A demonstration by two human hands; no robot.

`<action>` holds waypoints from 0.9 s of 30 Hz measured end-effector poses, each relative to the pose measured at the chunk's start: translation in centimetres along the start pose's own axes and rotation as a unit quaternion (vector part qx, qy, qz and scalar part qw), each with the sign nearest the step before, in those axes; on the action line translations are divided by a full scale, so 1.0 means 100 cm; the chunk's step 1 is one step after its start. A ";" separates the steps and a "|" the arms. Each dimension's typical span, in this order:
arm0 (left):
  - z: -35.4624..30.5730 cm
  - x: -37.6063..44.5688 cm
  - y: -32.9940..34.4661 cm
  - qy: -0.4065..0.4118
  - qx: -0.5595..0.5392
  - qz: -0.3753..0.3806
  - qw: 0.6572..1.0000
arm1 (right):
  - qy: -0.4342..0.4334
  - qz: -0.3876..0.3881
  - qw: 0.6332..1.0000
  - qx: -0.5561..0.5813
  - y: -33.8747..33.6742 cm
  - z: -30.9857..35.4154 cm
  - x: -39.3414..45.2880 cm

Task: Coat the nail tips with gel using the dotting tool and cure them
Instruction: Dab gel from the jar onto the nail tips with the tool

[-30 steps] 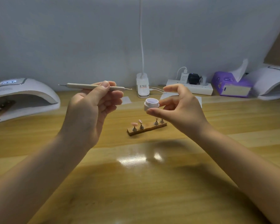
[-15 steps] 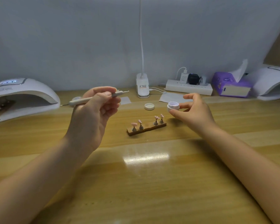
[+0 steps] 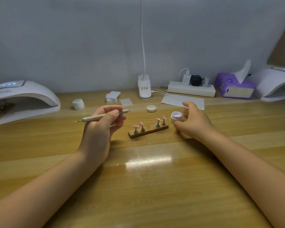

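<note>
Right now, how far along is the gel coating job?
Done: the small white gel jar is open, and its round white lid lies apart on the wooden table. In hand: the left hand grips the slim white dotting tool; the right hand holds the jar. Left: coating the pink nail tips on the brown wooden stand, then curing in the white dome lamp.

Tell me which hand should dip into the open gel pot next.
Left, probably: the left hand already grips the dotting tool, tip toward the open gel pot. The right hand is at the pot, steadying it.
</note>
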State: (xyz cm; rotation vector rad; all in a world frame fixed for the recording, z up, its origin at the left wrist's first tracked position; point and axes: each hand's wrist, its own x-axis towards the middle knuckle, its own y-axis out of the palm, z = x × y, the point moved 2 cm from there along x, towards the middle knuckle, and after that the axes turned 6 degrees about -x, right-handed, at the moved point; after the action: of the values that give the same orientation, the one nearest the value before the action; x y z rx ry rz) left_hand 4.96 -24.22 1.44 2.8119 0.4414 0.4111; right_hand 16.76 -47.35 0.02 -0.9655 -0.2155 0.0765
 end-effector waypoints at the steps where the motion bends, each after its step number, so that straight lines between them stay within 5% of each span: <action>1: 0.001 0.000 0.000 -0.007 -0.005 0.000 1.000 | -0.010 -0.023 0.999 -0.022 -0.002 0.004 -0.002; 6: 0.009 0.002 0.001 -0.054 -0.032 0.001 0.998 | -0.160 -0.172 0.972 -0.027 -0.012 0.045 -0.029; 14: 0.013 0.002 0.004 -0.088 -0.089 0.004 0.992 | -0.223 -0.028 0.972 -0.072 0.020 0.078 -0.067; 27: 0.012 -0.010 0.014 -0.076 -0.099 -0.005 0.992 | -0.190 -0.078 0.973 -0.108 0.037 0.067 -0.063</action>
State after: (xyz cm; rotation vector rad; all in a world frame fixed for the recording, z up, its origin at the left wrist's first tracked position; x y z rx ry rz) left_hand 4.80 -26.11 0.51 2.6234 0.3609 0.2233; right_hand 9.32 -40.80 -0.25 -1.1424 -0.6638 0.0945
